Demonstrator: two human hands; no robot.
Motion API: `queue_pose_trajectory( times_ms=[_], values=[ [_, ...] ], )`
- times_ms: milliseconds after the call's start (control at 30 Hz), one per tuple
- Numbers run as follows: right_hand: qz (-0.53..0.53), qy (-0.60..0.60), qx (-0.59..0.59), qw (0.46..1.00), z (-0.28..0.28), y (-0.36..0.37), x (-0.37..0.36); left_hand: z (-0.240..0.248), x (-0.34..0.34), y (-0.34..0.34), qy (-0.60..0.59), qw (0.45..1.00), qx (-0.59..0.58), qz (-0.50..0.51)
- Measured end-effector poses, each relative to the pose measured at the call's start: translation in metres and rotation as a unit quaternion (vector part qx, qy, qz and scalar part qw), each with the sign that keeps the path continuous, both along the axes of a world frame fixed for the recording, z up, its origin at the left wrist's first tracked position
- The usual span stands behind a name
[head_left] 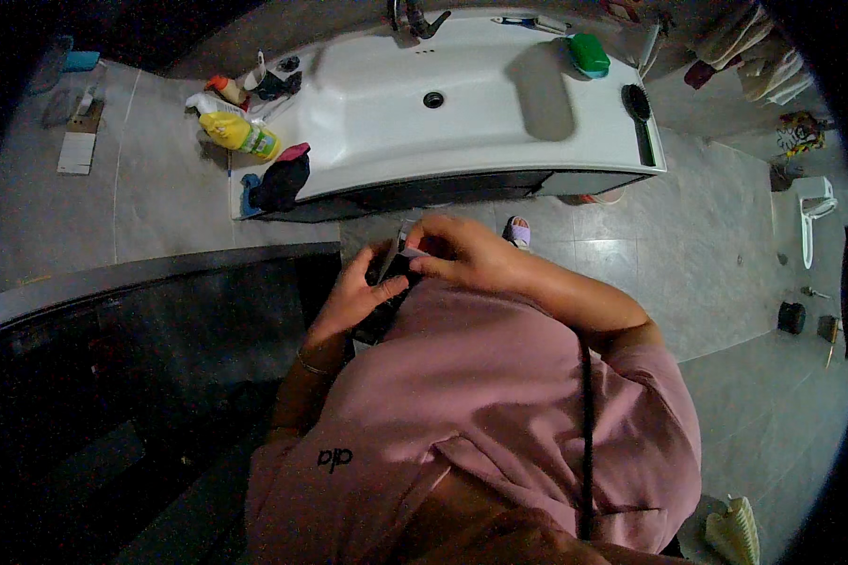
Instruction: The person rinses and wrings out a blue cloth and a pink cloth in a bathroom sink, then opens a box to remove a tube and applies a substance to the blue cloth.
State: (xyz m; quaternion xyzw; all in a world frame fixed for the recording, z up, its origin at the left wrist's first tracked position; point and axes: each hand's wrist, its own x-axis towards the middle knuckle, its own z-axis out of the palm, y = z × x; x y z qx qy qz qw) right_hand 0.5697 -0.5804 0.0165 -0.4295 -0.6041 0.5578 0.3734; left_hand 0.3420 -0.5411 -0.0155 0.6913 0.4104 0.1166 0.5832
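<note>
From the head view, both hands meet close in front of the pink shirt (499,405); the left hand (353,297) curls its fingers around a small dark thing (393,271), and the right hand (462,252) pinches the top of it; what the thing is cannot be told; just beyond stands a white sink (424,104), with a yellow bottle (238,133) and a green sponge (589,54) on it.
</note>
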Motion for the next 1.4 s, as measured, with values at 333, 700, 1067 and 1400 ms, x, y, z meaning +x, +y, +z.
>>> queue_pose_trajectory(
  times_ms=[333,700,1067,1400],
  values=[
    [0.018,0.167,-0.031,0.985,-0.026,-0.005,0.025,0.005,0.029,-0.001,-0.025,0.996,-0.076,-0.032],
    [0.039,-0.147,0.209,0.966,-0.035,0.005,0.044,0.019,0.041,0.015,0.060,0.986,-0.144,-0.059],
    [0.063,-0.081,0.056,0.993,-0.047,0.014,0.052,0.007,0.049,0.043,0.013,0.968,-0.224,-0.115],
    [-0.075,0.085,-0.015,0.993,-0.066,0.023,0.050,0.020,0.045,0.064,0.082,0.967,-0.161,-0.180]
  ],
)
